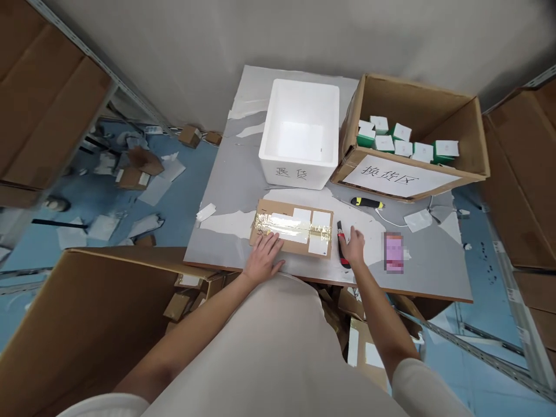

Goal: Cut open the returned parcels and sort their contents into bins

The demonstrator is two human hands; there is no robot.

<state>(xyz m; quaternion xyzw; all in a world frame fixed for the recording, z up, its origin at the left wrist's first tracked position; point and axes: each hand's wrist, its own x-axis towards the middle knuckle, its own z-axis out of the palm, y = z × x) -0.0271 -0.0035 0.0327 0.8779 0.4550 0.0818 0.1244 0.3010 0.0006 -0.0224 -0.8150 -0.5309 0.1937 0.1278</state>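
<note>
A taped brown cardboard box (286,246) with white labels and shiny clear tape lies flat near the table's front edge. My left hand (263,258) rests on its lower left part, fingers stretched out and lying flat. To the right of the box is a red and black utility knife (346,262), its dark tip pointing away from me. My right hand (354,248) is at the knife's handle, fingers curled against it; part of the handle is hidden by the hand. A second utility knife (367,202), black and yellow, lies farther back on the table.
Behind the taped box stands a white foam box (299,175) with handwriting. Beside it, a large carton (483,156) holds several green-and-white small boxes (402,132). A pixelated pink item (394,253) lies to the right. Cartons and paper scraps cover parts of the floor.
</note>
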